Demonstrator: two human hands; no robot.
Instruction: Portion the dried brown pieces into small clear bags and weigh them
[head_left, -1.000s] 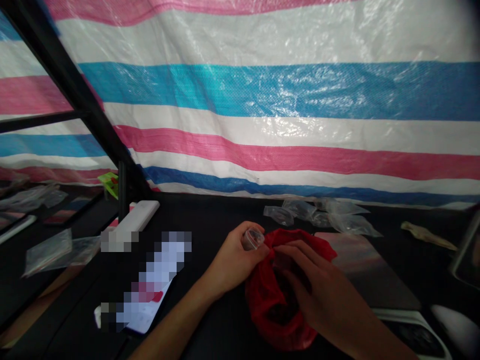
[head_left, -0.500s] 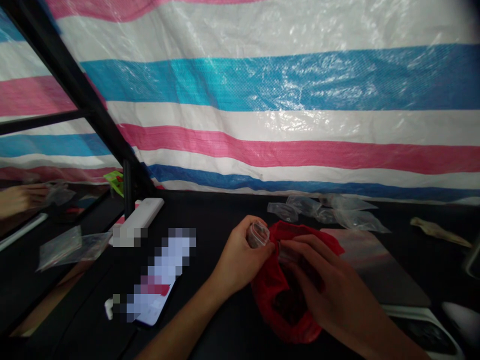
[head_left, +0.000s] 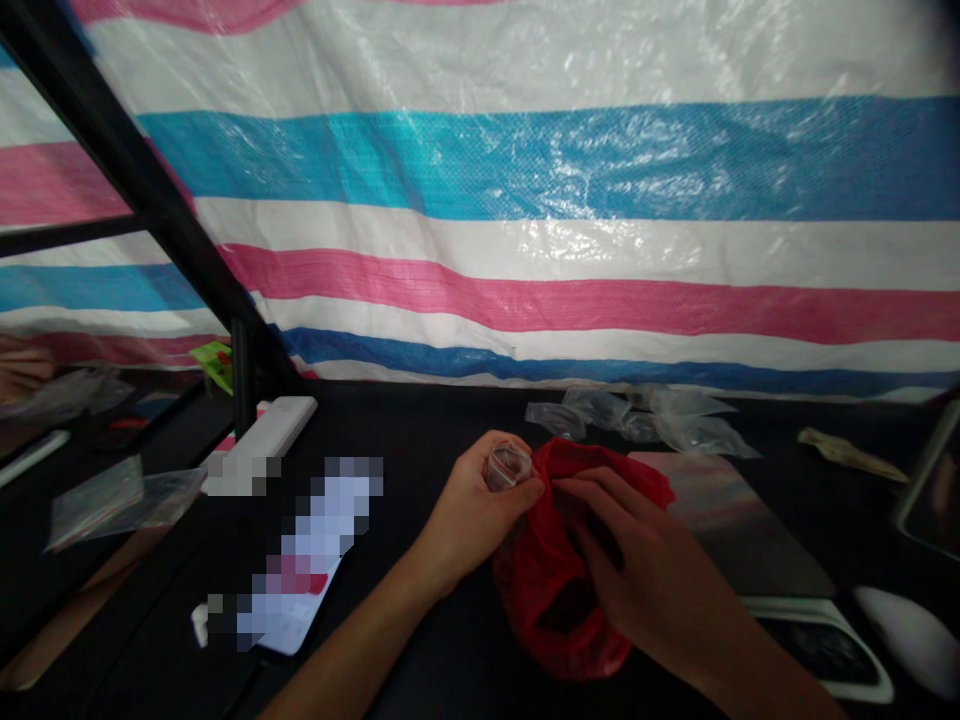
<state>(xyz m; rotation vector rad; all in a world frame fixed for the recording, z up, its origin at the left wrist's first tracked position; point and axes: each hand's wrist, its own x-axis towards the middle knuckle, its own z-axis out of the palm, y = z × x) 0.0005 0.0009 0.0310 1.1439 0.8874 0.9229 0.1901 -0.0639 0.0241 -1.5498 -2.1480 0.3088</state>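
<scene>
My left hand (head_left: pixel 476 505) is wrapped round a small clear plastic bag (head_left: pixel 508 466), whose mouth faces up and is spread in a ring. A red plastic bag (head_left: pixel 551 655) stands gaping just to the right and below, touching or very near the left fingertips. Over its opening, my right hand (head_left: pixel 652 550) curls with bent fingers drawn together, the tips at the left inner rim. What lies between those fingertips is hidden. The red bag's inside is dark, and its contents cannot be made out.
Several clear plastic bags (head_left: pixel 701 430) lie along the back. A grey flat sheet (head_left: pixel 739 520), a white-framed object (head_left: pixel 847 665) and a white mouse-like object (head_left: pixel 907 635) lie at right. A lit phone (head_left: pixel 296 605) and a white box (head_left: pixel 281 430) are left. Another person's hand (head_left: pixel 22 370) shows far left.
My right fingers have drawn closer together at the red bag's rim; a clear item seen between them earlier no longer shows. The view has shifted slightly. My left hand keeps its hold.
</scene>
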